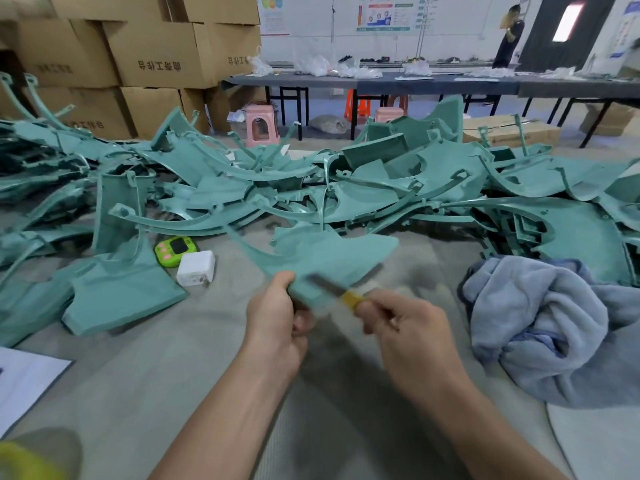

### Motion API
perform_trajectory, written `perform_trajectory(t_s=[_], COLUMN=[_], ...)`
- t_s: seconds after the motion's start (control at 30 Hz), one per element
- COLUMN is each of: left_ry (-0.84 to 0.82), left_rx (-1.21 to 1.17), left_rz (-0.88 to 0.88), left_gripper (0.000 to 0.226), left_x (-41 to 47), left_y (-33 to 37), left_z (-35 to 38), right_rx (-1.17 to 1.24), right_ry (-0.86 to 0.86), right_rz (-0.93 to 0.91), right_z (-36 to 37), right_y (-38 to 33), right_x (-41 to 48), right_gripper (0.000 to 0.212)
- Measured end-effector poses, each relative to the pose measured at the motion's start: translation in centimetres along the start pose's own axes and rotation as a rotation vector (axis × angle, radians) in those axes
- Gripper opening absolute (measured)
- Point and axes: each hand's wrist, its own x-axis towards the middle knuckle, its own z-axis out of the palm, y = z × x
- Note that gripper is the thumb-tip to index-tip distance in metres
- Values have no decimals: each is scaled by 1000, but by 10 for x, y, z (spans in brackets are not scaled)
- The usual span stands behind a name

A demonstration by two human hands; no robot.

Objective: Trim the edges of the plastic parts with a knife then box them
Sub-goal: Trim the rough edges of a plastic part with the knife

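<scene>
My left hand (277,315) grips the near corner of a teal plastic part (329,254), holding it up above the grey table cover. My right hand (408,327) grips a knife (341,294) with a yellow handle; its dark blade lies against the part's near edge and is blurred by motion. A big heap of similar teal plastic parts (346,181) runs across the table behind. A stack of trimmed-looking teal parts (121,289) lies at the left.
A crumpled blue-grey towel (554,323) lies at the right. A green timer (173,250) and a white charger block (195,268) sit left of my hands. Cardboard boxes (156,53) are stacked at the back left. A person (509,36) stands far back.
</scene>
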Motion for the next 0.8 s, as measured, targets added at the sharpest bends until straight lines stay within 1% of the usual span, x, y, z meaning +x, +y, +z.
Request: perform_trajectory(t_s=[0.07, 0.1, 0.13, 0.17, 0.2, 0.23, 0.27, 0.3, 0.33, 0.37, 0.47, 0.5, 0.53, 0.6, 0.67, 0.7, 0.73, 0.77, 0.8], left_ry=[-3, -8, -15, -21, -24, -25, -28, -32, -42, -56, -82, -77, -59, -6, 11, 2, -10, -16, -13], left_rx=[26, 30, 29, 20, 7, -6, -17, -20, -14, -2, 6, 8, 27, 110, 190, 217, 234, 244, 252], left_rz=[4, 11, 18, 27, 34, 36, 32, 20, 2, -19, -26, -12, 2, 27, 45, 57, 71, 84, 97], left_gripper=[17, 17, 17, 18, 19, 20, 20, 19, 18, 17, 20, 19, 18, 15, 11, 10, 10, 10, 11], left_x=[-1, -1, -2, -2, -1, -1, 0, 0, 0, 0, -2, -1, -1, 1, 3, 2, 2, 2, 2], left_y=[1, 1, 1, 1, 1, 0, 0, 1, 1, 2, 5, 5, 6, 5, 2, 1, 1, 1, 1], left_z=[-1, -2, -3, -3, -3, -2, -2, -2, -2, -3, -5, -5, -5, -4, -4, -4, -4, -5, -5], right_rx=[-60, -61, -24, 41, 128, 192, 188, 103, 1, -45, -59, -71, -42, 149, 341, 381, 359, 277, 139], right_ry=[200, 273, 304, 290, 227, 125, 8, -70, -90, -26, 268, 337, 357, 306, 153, 60, -5, -21, 17], right_rz=[118, 155, 166, 155, 119, 76, 20, -37, -66, -27, 216, 247, 253, 189, 118, 95, 74, 66, 72], right_z=[-9, -14, -18, -20, -19, -16, -12, -8, -4, -2, -15, -21, -24, -26, -22, -20, -18, -17, -17], right_y=[8, 10, 12, 12, 11, 6, 1, -2, -2, 1, 14, 20, 23, 23, 13, 10, 8, 9, 12], right_x=[10, 13, 14, 13, 10, 6, 1, -3, -3, 2, 18, 19, 19, 17, 12, 11, 10, 9, 10], right_gripper=[31, 33, 33, 33, 32, 30, 28, 27, 27, 28, 32, 34, 33, 30, 27, 26, 25, 26, 28])
